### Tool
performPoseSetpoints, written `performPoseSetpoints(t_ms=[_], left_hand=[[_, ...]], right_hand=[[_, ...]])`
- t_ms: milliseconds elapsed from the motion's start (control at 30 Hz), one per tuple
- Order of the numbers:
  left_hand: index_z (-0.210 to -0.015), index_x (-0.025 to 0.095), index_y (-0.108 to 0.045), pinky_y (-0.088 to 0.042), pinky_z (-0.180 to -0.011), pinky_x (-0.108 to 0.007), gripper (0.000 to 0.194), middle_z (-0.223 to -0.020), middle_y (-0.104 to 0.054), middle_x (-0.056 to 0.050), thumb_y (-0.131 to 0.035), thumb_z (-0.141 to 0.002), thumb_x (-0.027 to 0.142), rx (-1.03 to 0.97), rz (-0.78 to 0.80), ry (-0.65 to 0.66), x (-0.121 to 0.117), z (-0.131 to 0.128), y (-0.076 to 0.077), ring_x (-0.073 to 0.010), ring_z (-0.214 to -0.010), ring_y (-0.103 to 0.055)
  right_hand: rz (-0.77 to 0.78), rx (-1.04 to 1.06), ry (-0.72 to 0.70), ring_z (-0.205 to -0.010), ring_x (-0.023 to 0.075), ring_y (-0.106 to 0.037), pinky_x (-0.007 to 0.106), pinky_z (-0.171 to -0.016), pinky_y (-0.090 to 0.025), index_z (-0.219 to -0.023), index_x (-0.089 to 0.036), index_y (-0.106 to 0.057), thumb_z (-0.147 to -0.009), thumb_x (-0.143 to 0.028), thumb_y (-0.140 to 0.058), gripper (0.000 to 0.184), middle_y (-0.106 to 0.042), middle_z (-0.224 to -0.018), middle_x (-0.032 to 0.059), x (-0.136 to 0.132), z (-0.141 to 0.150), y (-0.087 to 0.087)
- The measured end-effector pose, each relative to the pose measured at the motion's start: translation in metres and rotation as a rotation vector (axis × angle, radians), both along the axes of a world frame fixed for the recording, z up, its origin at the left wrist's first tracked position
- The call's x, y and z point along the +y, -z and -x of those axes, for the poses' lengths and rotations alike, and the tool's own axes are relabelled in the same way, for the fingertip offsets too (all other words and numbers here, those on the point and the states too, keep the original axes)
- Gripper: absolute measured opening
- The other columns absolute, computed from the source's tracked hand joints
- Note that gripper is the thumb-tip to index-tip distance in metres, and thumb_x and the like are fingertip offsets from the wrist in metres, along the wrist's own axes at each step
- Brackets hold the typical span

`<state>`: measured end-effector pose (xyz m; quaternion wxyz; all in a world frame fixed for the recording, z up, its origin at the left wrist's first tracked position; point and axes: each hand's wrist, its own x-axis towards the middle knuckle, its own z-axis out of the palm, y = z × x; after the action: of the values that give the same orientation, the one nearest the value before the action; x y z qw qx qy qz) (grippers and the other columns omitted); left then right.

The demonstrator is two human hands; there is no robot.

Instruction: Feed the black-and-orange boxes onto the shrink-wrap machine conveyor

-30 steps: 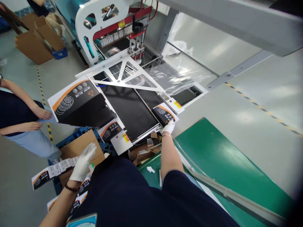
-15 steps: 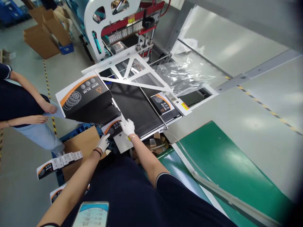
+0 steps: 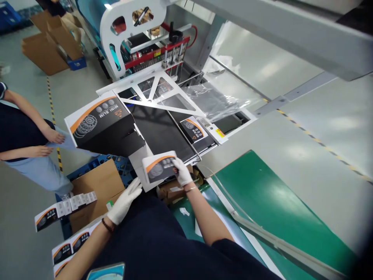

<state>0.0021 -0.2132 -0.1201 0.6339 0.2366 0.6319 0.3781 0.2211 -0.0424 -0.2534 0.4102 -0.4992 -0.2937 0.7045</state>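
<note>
My right hand [image 3: 183, 172], in a white glove, grips the right edge of a small printed box [image 3: 159, 168] with a black, white and orange face. The box is held above the near end of the machine's black belt. My left hand [image 3: 126, 201], also gloved, is off to the box's left, fingers stretched out and holding nothing. Beyond it a large black "MINI SLIM" carton [image 3: 100, 120] rests at the left side of the machine. Another small printed box [image 3: 193, 129] lies on the belt [image 3: 157, 132] under clear film [image 3: 215, 101].
A co-worker's hands [image 3: 48, 142] show at the left. Below them, a cardboard box [image 3: 99, 182] and a row of small boxes [image 3: 76, 203] sit over a blue pallet [image 3: 115, 165]. A green surface [image 3: 279, 206] extends right. The sealing machine's white frame [image 3: 151, 99] stands ahead.
My right hand has moved right and toward me with the small box, away from the large carton. My left hand has let go of it and drawn back toward my body.
</note>
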Motion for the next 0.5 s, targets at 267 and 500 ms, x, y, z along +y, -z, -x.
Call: performPoseSetpoints(t_ms=[267, 500], left_hand=[[-0.158, 0.012, -0.033, -0.017, -0.132, -0.041, 0.102, -0.168, -0.031, -0.013, -0.056, -0.081, 0.074, 0.389, 0.169, 0.021, -0.031, 0.037, -0.045, -0.0255, -0.158, -0.024], [-0.152, 0.02, -0.046, -0.028, -0.129, -0.04, 0.082, -0.164, -0.039, -0.013, -0.052, -0.086, 0.069, 0.558, 0.127, 0.01, -0.056, 0.062, -0.029, -0.0267, -0.155, -0.029]], right_hand=[[-0.148, 0.286, 0.608, -0.118, 0.0224, -0.068, 0.045, -0.105, -0.056, -0.124, -0.022, -0.07, -0.095, -0.058, -0.056, 0.049, -0.068, -0.132, 0.0081, 0.075, -0.11, -0.047], [-0.138, 0.178, 0.877, -0.119, 0.0196, -0.069, 0.046, -0.108, -0.055, -0.125, -0.021, -0.067, -0.1, -0.054, -0.044, 0.048, -0.065, -0.137, 0.0078, 0.108, -0.144, -0.001]])
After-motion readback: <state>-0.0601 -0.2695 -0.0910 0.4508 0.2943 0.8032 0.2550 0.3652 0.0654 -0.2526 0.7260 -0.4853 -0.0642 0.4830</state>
